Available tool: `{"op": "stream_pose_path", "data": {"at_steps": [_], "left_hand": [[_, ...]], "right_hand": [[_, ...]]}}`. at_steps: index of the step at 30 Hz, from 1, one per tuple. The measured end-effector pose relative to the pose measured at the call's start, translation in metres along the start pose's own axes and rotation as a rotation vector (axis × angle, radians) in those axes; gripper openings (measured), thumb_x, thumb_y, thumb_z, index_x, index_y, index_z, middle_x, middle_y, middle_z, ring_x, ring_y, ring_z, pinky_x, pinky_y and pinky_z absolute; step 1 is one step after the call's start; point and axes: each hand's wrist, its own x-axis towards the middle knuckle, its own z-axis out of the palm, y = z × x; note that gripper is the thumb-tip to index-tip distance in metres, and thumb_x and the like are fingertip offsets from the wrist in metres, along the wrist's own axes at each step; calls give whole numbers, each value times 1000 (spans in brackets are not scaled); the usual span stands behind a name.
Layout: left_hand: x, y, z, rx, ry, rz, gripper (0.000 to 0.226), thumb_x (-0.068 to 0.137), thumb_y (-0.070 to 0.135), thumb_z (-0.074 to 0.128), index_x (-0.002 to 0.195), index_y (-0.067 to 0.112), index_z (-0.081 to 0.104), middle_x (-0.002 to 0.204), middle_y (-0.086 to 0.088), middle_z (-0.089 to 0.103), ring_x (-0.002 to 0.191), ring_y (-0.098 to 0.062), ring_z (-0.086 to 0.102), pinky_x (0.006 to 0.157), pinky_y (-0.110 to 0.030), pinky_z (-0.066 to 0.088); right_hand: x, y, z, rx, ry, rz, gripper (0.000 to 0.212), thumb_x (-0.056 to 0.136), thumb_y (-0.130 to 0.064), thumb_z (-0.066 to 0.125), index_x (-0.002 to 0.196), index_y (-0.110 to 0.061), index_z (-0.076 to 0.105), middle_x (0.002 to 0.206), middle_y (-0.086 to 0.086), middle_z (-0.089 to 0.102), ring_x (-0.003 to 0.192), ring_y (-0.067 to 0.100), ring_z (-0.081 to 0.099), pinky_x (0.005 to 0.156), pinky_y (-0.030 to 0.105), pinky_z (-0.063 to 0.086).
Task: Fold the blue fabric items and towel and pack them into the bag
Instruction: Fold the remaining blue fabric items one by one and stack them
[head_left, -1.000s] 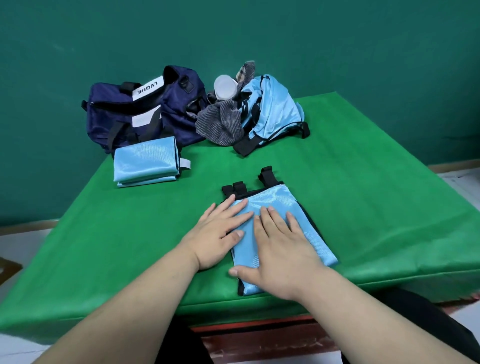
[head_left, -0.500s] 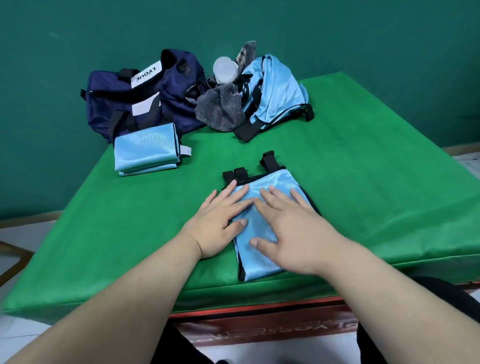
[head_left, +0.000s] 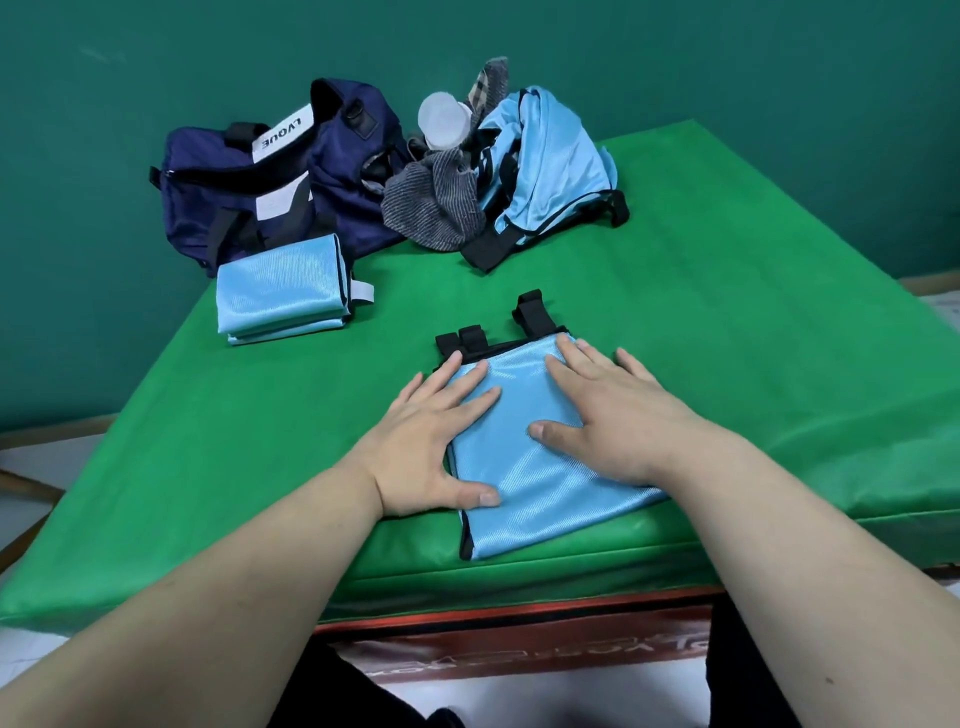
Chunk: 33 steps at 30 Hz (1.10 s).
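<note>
Left hand (head_left: 434, 441) and right hand (head_left: 610, 415) press flat, gripping nothing, on the near folded blue fabric (head_left: 524, 478): light, limp, likely slippery; lift by both side edges.

A staged, studio-like room: a plain teal backdrop (head_left: 156, 78) hangs behind a worktop (head_left: 727, 322) draped in green cloth, above a pale floor (head_left: 41, 457)

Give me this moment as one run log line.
left hand: presses blue fabric item | right hand: presses same item | folded blue stack: beside navy bag | grey towel: bunched
</note>
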Motion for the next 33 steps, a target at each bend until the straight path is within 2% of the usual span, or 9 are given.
{"op": "stream_pose_path", "data": {"at_steps": [5, 8, 12, 15, 19, 23, 27, 30, 33], "left_hand": [[-6, 1, 0, -101, 89, 15, 109, 67, 99, 19, 155, 34, 23, 164, 16, -5, 148, -7, -23, 123, -51, -2], [-18, 4, 5, -203, 147, 25, 97, 74, 94, 17, 151, 37, 25, 164, 14, -1, 150, -8, -18, 122, -54, 2], [-46, 19, 13, -309, 194, 42, 95, 76, 93, 17, 151, 36, 25, 164, 11, 3, 151, -8, -12, 123, -52, 2], [-75, 35, 25, -334, 295, 56, 93, 76, 91, 31, 152, 36, 28, 165, 14, 5, 152, -10, -6, 123, -51, 5], [-99, 53, 35, -439, 371, -28, 85, 72, 79, 63, 145, 44, 37, 160, 26, 16, 151, -5, 2, 122, -51, 16], [-107, 63, 36, -322, 391, -7, 74, 72, 70, 67, 138, 43, 48, 154, 28, 27, 147, 5, 9, 120, -40, 22], [-108, 61, 43, -194, 520, 53, 53, 78, 55, 70, 126, 33, 63, 142, 19, 49, 141, -1, 30, 113, -38, 33], [-105, 58, 44, -139, 534, 50, 48, 76, 40, 80, 120, 31, 66, 136, 16, 56, 137, -5, 37, 110, -37, 33], [-101, 57, 44, -121, 516, 32, 44, 77, 35, 80, 119, 31, 67, 130, 18, 59, 131, -6, 43, 108, -37, 38]], "right_hand": [[-15, 11, -2, 329, 129, -24, 66, 96, -52, 53, 154, -27, 33, 166, -8, 7, 152, 4, 2, 125, 33, 3], [-38, 20, -1, 458, 169, -17, 62, 95, -44, 60, 151, -27, 40, 164, -11, 17, 150, 1, 7, 123, 25, 7], [-76, 27, 8, 428, 176, -31, 83, 76, -70, 55, 148, -30, 44, 158, -20, 25, 149, -4, 10, 124, 27, 12], [-95, 28, 15, 412, 217, -40, 79, 69, -68, 54, 139, -31, 55, 152, -21, 37, 147, -2, 19, 122, 27, 18], [-104, 27, 21, 410, 264, -56, 58, 73, -47, 67, 127, -27, 65, 145, -17, 46, 146, 4, 27, 120, 23, 20], [-110, 28, 23, 388, 287, -57, 44, 74, -34, 72, 117, -25, 70, 136, -18, 49, 142, 8, 34, 116, 20, 20], [-110, 26, 28, 376, 311, -64, 43, 72, -37, 70, 113, -25, 71, 133, -15, 51, 138, 8, 38, 115, 21, 23], [-107, 25, 30, 373, 373, -89, 38, 72, -36, 70, 107, -23, 73, 129, -14, 53, 134, 10, 42, 114, 28, 30], [-104, 26, 30, 363, 399, -99, 34, 71, -33, 71, 104, -23, 74, 126, -13, 55, 131, 11, 45, 112, 27, 32]]}}
